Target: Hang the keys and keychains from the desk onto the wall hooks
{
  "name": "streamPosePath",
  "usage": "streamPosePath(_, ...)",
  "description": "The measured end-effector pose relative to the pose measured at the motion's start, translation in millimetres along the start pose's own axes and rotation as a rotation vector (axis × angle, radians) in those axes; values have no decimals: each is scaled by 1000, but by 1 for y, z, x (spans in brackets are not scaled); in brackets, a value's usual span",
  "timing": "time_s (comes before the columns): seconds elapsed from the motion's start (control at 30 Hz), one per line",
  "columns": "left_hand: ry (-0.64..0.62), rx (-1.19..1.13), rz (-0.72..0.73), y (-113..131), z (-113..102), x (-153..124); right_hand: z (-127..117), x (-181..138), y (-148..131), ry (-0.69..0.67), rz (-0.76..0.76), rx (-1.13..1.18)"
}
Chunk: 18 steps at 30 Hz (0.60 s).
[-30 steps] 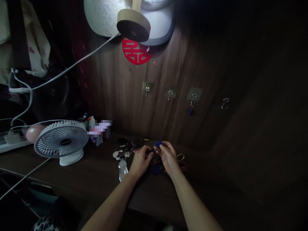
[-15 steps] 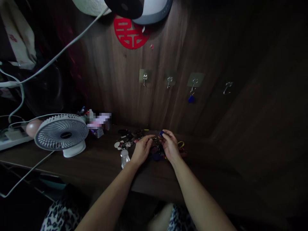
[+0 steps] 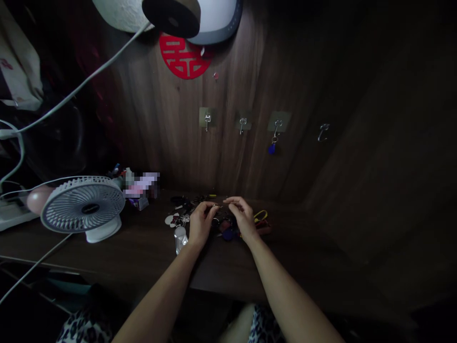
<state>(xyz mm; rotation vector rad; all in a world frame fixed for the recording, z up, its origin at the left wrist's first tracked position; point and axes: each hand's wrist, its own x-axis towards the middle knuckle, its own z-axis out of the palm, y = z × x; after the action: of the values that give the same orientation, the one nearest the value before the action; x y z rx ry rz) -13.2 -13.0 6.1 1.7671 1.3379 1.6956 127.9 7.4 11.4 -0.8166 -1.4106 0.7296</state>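
Both hands are held close together, the left hand (image 3: 201, 224) and the right hand (image 3: 243, 218) raised with their fingertips (image 3: 232, 200) almost meeting; whether a small ring is pinched between them cannot be told. A heap of keychains (image 3: 224, 227) is spread directly beneath the hands on a dark wooden desk (image 3: 228, 269). A blue tag (image 3: 229, 234) is seen in the heap below the fingers, and a yellow loop (image 3: 261, 216) lies just beyond the right hand. Beside the left hand, a silver car-shaped charm (image 3: 180, 239) and a white flower-shaped charm (image 3: 172, 220) are placed at the heap's edge.

Four metal hooks (image 3: 243, 125) are fixed in a row on the wood-panelled wall (image 3: 303, 81), and a blue fob (image 3: 272, 149) is hung from the third. Higher up, a red double-happiness character (image 3: 183, 57) can be read. A white desk fan (image 3: 83, 204) stands to the left, its hub badge too small to be read, and a pixelated patch (image 3: 141, 186) is seen beside it.
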Motion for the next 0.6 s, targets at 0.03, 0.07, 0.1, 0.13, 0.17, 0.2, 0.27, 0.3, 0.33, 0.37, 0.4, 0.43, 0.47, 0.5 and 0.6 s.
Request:
streamPosePath(0.03,2,1,-6,-1,0,0,1,-2,-2,-52,-31,-47)
streamPosePath(0.07,5,6,-9,-2,0,0,3,-3,-4,-93,-61,-101)
streamPosePath(0.1,7,13,-11,-2,0,0,5,-5,-5,-117,-91,-160)
streamPosePath(0.13,11,20,-10,-3,0,0,7,-6,-5,-128,-120,-217)
streamPosePath(0.17,14,27,-10,-3,0,0,9,-8,-4,-127,-146,-265)
streamPosePath(0.2,17,32,-12,-4,0,0,11,-9,-3,-119,-166,-302)
streamPosePath(0.27,25,32,-17,-4,0,0,14,-10,1,-99,-192,-347)
streamPosePath(0.3,27,26,-22,-5,0,0,15,-11,2,-90,-200,-361)
streamPosePath(0.33,31,21,-26,-5,0,0,16,-12,3,-82,-208,-373)
streamPosePath(0.37,36,17,-31,-4,0,0,17,-12,4,-76,-216,-388)
streamPosePath(0.4,42,15,-37,-4,0,0,18,-12,4,-75,-226,-403)
streamPosePath(0.43,48,17,-42,-4,-1,0,18,-13,4,-73,-238,-420)
streamPosePath(0.47,56,21,-46,-4,-1,0,19,-13,4,-72,-255,-439)
streamPosePath(0.5,64,26,-47,-3,-1,0,19,-13,3,-72,-274,-461)
streamPosePath(0.6,58,32,-38,-3,-1,0,19,-14,1,-55,-323,-525)
